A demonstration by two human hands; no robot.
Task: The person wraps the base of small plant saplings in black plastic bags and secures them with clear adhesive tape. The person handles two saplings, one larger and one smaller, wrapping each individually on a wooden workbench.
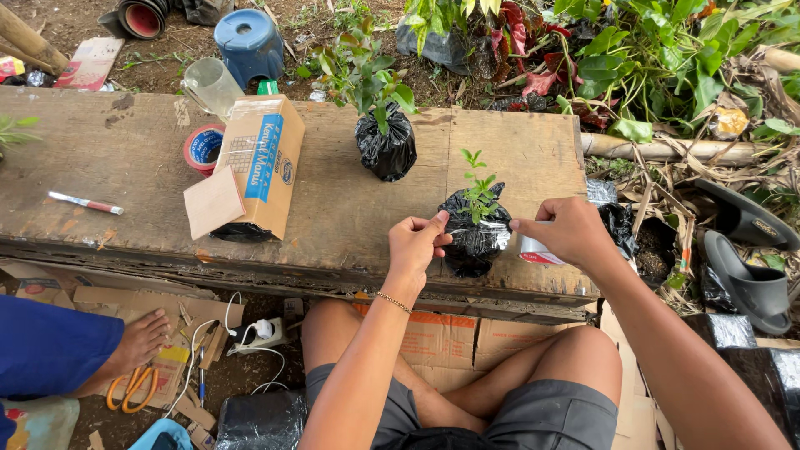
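Observation:
A small green seedling (478, 190) stands in a shiny black plastic bag (473, 242) near the front edge of a worn wooden board (350, 208). My left hand (417, 242) pinches the bag's left rim with thumb and forefinger. My right hand (569, 232) is at the bag's right side and grips a white and red tape roll (533, 251). A strip of clear tape seems to stretch across the bag between my two hands. I sit cross-legged below the board.
A bigger plant in a black bag (386, 146), a cardboard box (260, 167), a red and blue tape roll (202, 148) and a pen (85, 202) lie on the board. Another person's foot (143, 337), orange scissors (129, 388) and a power strip (262, 333) are lower left. Dark sandals (750, 279) lie right.

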